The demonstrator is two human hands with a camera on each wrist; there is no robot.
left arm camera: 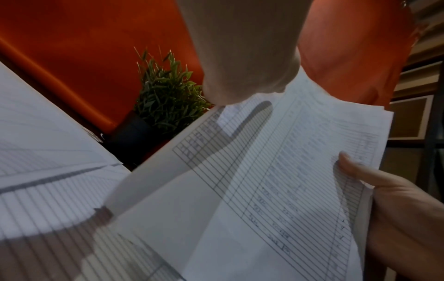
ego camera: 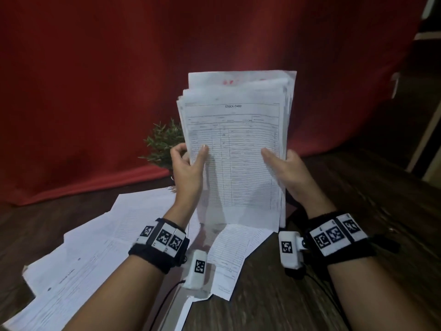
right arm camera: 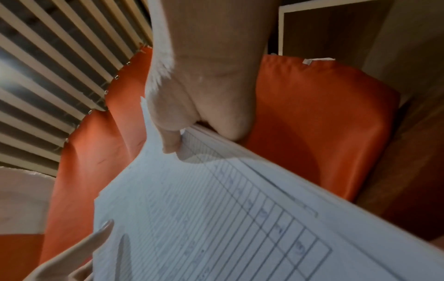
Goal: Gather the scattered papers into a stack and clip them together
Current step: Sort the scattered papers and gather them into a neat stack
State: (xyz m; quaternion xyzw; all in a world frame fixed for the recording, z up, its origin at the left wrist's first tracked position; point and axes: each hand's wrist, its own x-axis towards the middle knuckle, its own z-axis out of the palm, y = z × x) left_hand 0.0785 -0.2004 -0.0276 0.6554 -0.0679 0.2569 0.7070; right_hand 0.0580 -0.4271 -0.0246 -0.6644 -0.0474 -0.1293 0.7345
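A thick stack of white printed forms (ego camera: 233,149) stands upright above the table, its top sheet headed STOCK CARD. My left hand (ego camera: 188,161) pinches the stack's left edge, thumb on the front sheet. My right hand (ego camera: 284,168) grips the right edge, thumb lying across the front. The left wrist view shows the lined stack (left arm camera: 264,190) with the right hand's thumb (left arm camera: 360,171) on it. The right wrist view shows the right hand (right arm camera: 192,114) clamped on the stack's edge (right arm camera: 216,218). Several loose sheets (ego camera: 95,247) lie spread on the table at the lower left. No clip is visible.
A small green potted plant (ego camera: 164,144) stands behind the stack on the left. A red cloth backdrop (ego camera: 119,68) hangs behind the dark wooden table (ego camera: 358,199). One more form (ego camera: 233,254) lies under the stack near my wrists. Shelving stands at the far right.
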